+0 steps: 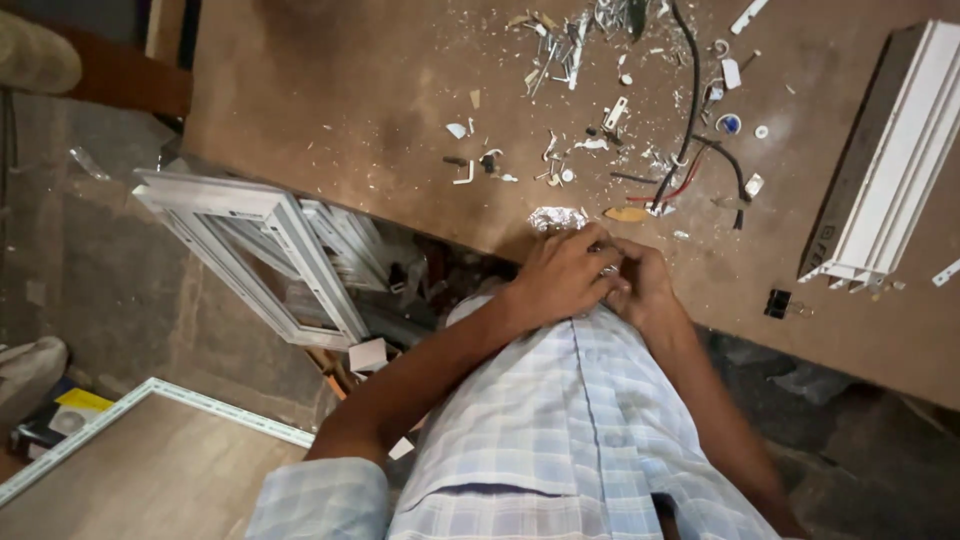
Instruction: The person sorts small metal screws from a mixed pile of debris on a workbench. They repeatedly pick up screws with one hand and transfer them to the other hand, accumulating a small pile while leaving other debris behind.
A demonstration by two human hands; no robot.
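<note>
Both hands meet at the near edge of the brown surface (330, 90), pressed close to the person's checked shirt (560, 420). The left hand (562, 275) lies curled over the top, fingers folded down; the right hand (640, 285) tucks in beside it, touching. Between them glints a small silvery piece (606, 268), mostly hidden, so its kind is unclear. Each grip looks closed about it, though how tightly cannot be told from here. Held close to the body, probably for steadiness on fine work. Just beyond the knuckles sits a crumpled bit of foil (556, 217), and to its right a flat tan chip (626, 213). Farther off, black and red wires (690, 120) trail through a scatter of white shavings and offcuts (570, 45), likely left where cutting was done. At far right a long white profile section (890, 160) lies angled on the surface, a black binder clip (779, 303) near its near end. To the left, below the edge, white window frames (270, 250) lean on the floor.
</note>
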